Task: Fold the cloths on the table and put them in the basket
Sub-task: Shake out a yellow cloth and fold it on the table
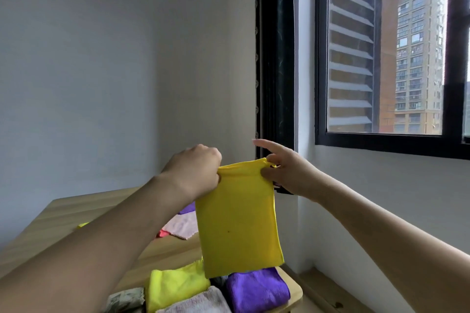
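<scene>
Midway: holding yellow cloth (239, 221) aloft over table (84, 208), left hand (195, 173) and right hand (287, 173) both pinching its top corners. Folded cloths (256, 290) lying below; loose cloths (181, 227) waiting; basket unseen.

No writing, label, brand, number or sign can be read anywhere in this view.
</scene>
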A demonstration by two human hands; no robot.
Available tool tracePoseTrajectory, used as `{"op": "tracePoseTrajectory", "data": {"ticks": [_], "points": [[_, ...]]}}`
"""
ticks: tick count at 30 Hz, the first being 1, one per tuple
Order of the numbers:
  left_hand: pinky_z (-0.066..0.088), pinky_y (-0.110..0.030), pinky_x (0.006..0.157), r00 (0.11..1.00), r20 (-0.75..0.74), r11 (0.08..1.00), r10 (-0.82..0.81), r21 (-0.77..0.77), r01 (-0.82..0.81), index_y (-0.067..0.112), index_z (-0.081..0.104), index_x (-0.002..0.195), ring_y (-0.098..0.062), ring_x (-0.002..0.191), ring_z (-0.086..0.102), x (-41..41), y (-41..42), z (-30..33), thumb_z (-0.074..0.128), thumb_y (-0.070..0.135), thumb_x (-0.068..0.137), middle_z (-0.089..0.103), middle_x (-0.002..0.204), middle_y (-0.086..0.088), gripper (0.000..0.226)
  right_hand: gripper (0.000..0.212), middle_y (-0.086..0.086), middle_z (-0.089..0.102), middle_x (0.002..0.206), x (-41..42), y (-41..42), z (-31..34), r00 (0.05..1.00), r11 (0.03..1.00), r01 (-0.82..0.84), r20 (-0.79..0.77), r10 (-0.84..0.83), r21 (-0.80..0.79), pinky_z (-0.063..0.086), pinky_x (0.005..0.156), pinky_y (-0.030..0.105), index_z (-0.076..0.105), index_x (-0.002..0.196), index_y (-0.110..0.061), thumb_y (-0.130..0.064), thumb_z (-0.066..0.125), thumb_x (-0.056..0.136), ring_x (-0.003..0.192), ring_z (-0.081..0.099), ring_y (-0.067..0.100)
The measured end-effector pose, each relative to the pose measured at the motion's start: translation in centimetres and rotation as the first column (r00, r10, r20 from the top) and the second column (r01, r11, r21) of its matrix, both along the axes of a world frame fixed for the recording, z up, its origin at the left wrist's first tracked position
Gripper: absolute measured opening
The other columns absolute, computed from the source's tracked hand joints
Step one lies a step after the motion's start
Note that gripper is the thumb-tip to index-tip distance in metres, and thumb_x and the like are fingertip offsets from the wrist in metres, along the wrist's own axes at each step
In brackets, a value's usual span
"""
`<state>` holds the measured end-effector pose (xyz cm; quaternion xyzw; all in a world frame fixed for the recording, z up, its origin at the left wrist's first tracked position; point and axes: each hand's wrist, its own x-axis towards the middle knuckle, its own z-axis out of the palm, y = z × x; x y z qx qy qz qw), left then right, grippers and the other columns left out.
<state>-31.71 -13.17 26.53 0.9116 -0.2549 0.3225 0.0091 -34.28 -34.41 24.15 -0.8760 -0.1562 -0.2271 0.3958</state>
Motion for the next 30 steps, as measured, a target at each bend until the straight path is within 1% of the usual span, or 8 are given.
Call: {"op": "tracePoseTrajectory", "data": {"ticks": [3,8,14,18,21,24,27,30], "points": [[0.045,-0.029,0.066,0.959,-0.258,0.993,-0.116,-0.037,0.11,0.014,0.061,0.089,-0.023,0.085,0.056,1.1,0.1,0.2,0.064,0.025,0.078,0.058,0.09,-0.004,0.016,0.034,-0.005,0.058,0.085,0.9,1.1,-0.1,0.994,0.974,0.096,-0.039,-0.106,-0.205,0.05,0.069,0.03,0.066,0.099,-0.016,0.005,0.041,0.089,0.085,0.058,0.016],[0.046,-0.034,0.089,0.863,-0.471,0.982,-0.186,-0.07,0.174,0.016,0.064,0.104,-0.018,0.108,0.037,2.9,1.6,-1.2,0.073,0.039,0.075,0.042,0.114,0.004,0.038,0.029,0.0,0.04,0.068,3.5,2.1,-1.5,0.974,0.993,0.059,-0.226,-0.034,0.104,0.033,0.055,0.021,0.052,0.077,-0.009,-0.002,0.033,0.098,0.062,0.037,0.011],[0.058,-0.041,0.076,0.657,-0.698,0.955,-0.284,-0.267,0.13,0.013,0.071,0.093,-0.028,0.085,0.07,8.4,3.8,-3.6,0.077,0.017,0.071,0.073,0.092,-0.011,0.024,0.008,0.003,0.036,0.067,8.8,3.8,-4.4,0.814,0.905,-0.018,-0.519,0.26,0.426,0.031,0.059,0.03,0.039,0.069,-0.017,-0.019,0.047,0.072,0.061,0.036,0.016],[0.048,-0.035,0.055,0.737,-0.65,0.97,-0.185,-0.242,0.03,0.013,0.062,0.075,-0.03,0.067,0.061,14.3,5.1,-5.7,0.065,0.01,0.068,0.066,0.08,-0.019,0.009,0.015,0.008,0.044,0.084,13.9,5.7,-6.0,0.895,0.999,-0.039,-0.444,0.025,-0.023,0.038,0.063,0.034,0.045,0.084,-0.015,-0.009,0.052,0.072,0.077,0.045,0.023],[0.034,-0.029,0.048,0.966,-0.256,0.992,-0.039,-0.123,0.008,0.012,0.048,0.071,-0.033,0.072,0.057,17.6,5.8,-6.8,0.051,0.002,0.07,0.055,0.069,-0.007,0.011,0.018,0.001,0.042,0.084,19.5,6.9,-6.5,0.993,0.948,0.117,0.052,-0.107,-0.296,0.03,0.06,0.022,0.044,0.077,-0.014,0.003,0.051,0.078,0.078,0.047,0.023],[0.029,-0.032,0.058,0.999,0.002,0.999,-0.034,0.013,0.034,0.017,0.042,0.08,-0.033,0.084,0.054,20.7,6.6,-8.5,0.052,0.003,0.073,0.051,0.08,0.0,0.018,0.021,0.004,0.043,0.09,23.8,7.8,-7.8,0.947,0.938,0.121,0.321,-0.011,-0.325,0.031,0.062,0.024,0.05,0.081,-0.01,0.009,0.05,0.073,0.072,0.042,0.02],[0.036,-0.033,0.062,1.0,-0.01,0.997,-0.012,0.074,0.013,0.018,0.047,0.087,-0.032,0.094,0.058,24.6,7.8,-12.8,0.052,0.004,0.076,0.059,0.097,-0.002,0.019,0.023,0.008,0.054,0.093,27.7,8.3,-11.8,0.965,0.881,0.132,0.262,-0.01,-0.454,0.042,0.067,0.036,0.054,0.089,-0.008,0.006,0.05,0.073,0.078,0.052,0.031],[0.046,-0.036,0.081,0.971,-0.237,0.942,0.04,0.334,0.043,0.019,0.051,0.098,-0.03,0.107,0.053,27.0,8.8,-19.2,0.045,0.006,0.082,0.061,0.109,-0.002,0.022,0.013,0.007,0.055,0.089,30.1,8.6,-16.8,0.996,0.758,-0.058,-0.091,-0.002,-0.65,0.034,0.065,0.031,0.057,0.096,-0.012,-0.008,0.054,0.084,0.08,0.049,0.027]]}}
